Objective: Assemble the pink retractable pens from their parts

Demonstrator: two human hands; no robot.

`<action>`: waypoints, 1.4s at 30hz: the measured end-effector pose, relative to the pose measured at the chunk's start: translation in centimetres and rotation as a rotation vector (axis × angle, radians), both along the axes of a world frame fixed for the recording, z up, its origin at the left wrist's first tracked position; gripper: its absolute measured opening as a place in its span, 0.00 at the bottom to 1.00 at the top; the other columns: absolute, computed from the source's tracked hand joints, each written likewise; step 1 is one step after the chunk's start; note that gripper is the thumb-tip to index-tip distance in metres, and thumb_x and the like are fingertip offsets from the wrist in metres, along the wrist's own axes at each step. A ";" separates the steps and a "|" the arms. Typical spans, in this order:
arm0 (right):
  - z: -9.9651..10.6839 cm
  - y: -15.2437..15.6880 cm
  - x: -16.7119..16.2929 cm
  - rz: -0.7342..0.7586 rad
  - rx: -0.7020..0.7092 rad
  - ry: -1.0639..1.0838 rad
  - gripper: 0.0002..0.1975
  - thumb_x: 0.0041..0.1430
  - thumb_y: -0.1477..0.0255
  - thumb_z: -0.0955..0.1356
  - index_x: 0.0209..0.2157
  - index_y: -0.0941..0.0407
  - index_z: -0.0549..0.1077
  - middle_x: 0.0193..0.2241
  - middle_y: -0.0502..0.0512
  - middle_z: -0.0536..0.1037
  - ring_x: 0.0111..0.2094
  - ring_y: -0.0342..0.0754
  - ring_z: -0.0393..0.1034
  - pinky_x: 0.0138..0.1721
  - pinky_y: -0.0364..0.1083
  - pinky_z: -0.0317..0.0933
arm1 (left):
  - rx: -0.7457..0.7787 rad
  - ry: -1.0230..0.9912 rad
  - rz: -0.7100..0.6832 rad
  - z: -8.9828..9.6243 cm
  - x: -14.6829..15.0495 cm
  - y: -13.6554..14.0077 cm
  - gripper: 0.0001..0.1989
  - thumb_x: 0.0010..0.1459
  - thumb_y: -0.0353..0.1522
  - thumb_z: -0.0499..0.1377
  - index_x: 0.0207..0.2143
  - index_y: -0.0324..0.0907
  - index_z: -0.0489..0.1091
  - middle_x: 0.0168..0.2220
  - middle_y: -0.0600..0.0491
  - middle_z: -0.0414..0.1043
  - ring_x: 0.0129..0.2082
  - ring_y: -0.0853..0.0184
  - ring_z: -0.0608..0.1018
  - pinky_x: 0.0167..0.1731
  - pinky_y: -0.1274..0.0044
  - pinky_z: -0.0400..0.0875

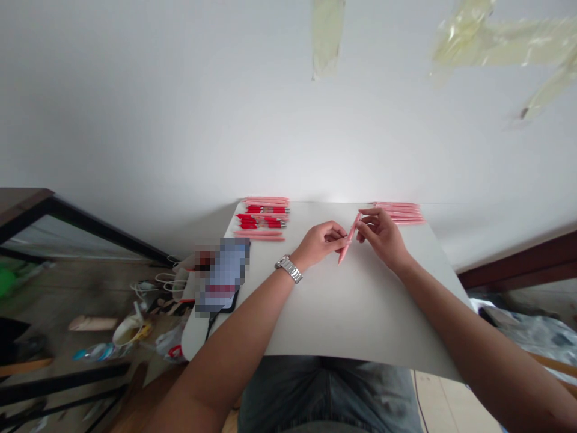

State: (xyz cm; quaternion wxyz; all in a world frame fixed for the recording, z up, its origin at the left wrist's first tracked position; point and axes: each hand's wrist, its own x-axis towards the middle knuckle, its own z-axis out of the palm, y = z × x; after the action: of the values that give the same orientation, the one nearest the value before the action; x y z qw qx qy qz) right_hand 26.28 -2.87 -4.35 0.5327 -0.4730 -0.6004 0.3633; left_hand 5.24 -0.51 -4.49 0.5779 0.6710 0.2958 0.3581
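A pink pen (354, 228) is held at a slant above the white table, its tip pointing down toward me. My left hand (325, 242), with a metal watch on the wrist, pinches the pen around its middle. The fingers of my right hand (379, 233) are closed at the pen's upper end. Just behind my right hand lies a row of pink pens (401, 211). On the left side of the table are red pens (265, 221), with more pink pens (265, 200) behind them and a few pink ones in front.
A phone (223, 273), blurred out, with a cable lies at the table's left edge. The white wall (288, 120) rises right behind the table (351, 319). To the left on the floor are a cup (128, 332), a bottle and bags; a plastic bag (536, 325) lies at right.
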 end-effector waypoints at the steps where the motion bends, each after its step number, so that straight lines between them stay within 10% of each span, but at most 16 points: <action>1: 0.0 0.0 0.0 0.000 -0.002 0.002 0.21 0.61 0.56 0.73 0.49 0.52 0.68 0.32 0.48 0.75 0.26 0.44 0.74 0.29 0.46 0.69 | 0.004 0.000 0.003 0.0 0.0 0.0 0.17 0.58 0.43 0.68 0.39 0.38 0.72 0.36 0.49 0.78 0.35 0.67 0.81 0.39 0.73 0.76; 42: 0.2 0.0 0.1 -0.007 -0.030 -0.030 0.23 0.59 0.55 0.74 0.50 0.52 0.70 0.33 0.51 0.77 0.28 0.46 0.74 0.30 0.47 0.70 | 0.006 -0.017 0.006 -0.1 0.0 0.1 0.17 0.58 0.42 0.68 0.38 0.38 0.71 0.36 0.50 0.76 0.36 0.68 0.80 0.39 0.74 0.74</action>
State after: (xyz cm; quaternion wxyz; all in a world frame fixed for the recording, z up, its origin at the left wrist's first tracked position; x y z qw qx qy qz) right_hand 26.41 -2.90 -4.15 0.5176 -0.4886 -0.6012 0.3632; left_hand 5.24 -0.43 -4.63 0.5772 0.6689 0.2919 0.3663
